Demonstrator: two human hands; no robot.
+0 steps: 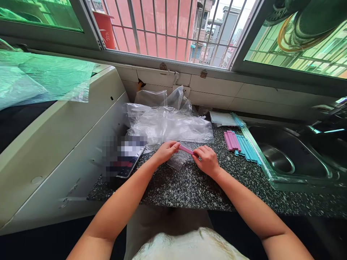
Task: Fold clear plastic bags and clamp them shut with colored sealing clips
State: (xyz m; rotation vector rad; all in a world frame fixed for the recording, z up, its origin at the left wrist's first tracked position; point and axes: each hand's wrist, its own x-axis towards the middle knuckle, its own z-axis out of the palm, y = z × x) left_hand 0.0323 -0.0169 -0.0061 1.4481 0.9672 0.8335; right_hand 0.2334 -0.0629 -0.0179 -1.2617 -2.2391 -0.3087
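On the speckled counter (pixel 189 187) in the head view, between a plastic-bag heap (pixel 168 124) and the sink (pixel 282 155), both hands pinch a pink clip (pixel 186 149) over a small clear bag (pixel 179 159). To do this well, I judge the bag's mouth should lie flat and square under the clip. Left hand (pixel 166 151) curls, fingertips pressed on the clip's left end; right hand (pixel 207 160) grips the other end, wrists low, forearms converging. Spare pink and blue clips (pixel 242 144) lie nearby

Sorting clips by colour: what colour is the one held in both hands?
Pink; the clip shows best in the head view.
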